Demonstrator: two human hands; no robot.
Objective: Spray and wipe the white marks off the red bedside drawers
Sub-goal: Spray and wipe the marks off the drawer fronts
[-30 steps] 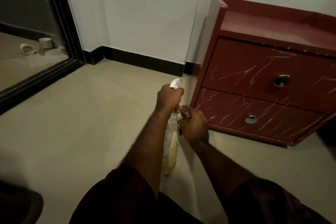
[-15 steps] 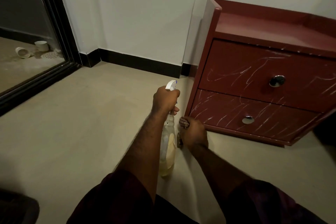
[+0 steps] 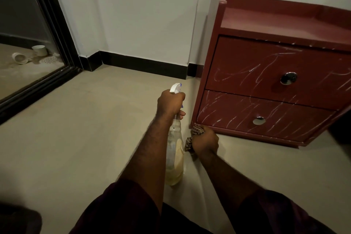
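The red bedside drawers, set on the beige floor against a white wall, are streaked with white marks across both fronts. A spray bottle is held by its neck in the closed grip of the left hand. A checked cloth is clutched in the right hand at their lower left corner.

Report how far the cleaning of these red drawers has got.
Done: nothing visible; white marks cover both the upper drawer and the lower drawer. In hand: the left hand grips the spray bottle, the right hand holds a cloth by the lower drawer's bottom left corner. Left: spraying and wiping both drawer fronts.
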